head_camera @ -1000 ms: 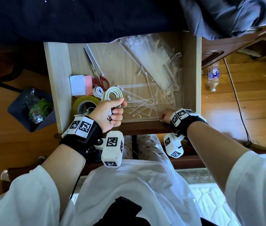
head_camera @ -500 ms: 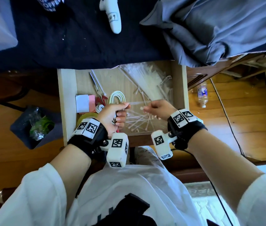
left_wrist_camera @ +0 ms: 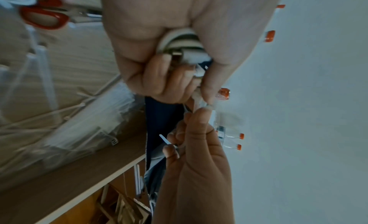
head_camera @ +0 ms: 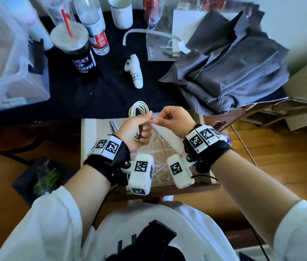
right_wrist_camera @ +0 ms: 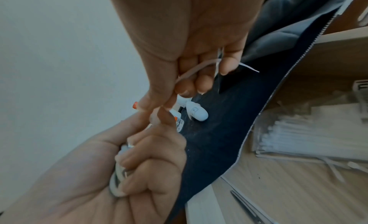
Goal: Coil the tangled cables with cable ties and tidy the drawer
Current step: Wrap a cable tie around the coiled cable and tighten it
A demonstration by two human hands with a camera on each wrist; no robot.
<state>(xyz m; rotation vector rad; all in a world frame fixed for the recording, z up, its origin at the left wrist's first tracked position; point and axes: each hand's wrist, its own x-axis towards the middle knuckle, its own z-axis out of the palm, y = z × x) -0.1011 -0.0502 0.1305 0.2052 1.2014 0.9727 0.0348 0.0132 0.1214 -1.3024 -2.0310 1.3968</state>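
The head view looks steeply down on both wrists above the drawer (head_camera: 86, 140). Each wrist view looks close along its palm; both share the meeting fingertips (left_wrist_camera: 206, 108) mid-frame.

A looped white cable bundle (head_camera: 139, 112), coiled into a narrow hank, stands upright above the open pale-wood drawer (head_camera: 87, 140), its arch pointing to 12 o'clock. A thin translucent-white plastic cable tie (right_wrist_camera: 196, 68) meets it at 3 o'clock. More loose white ties (head_camera: 161, 147) lie scattered in the drawer at 6 o'clock.
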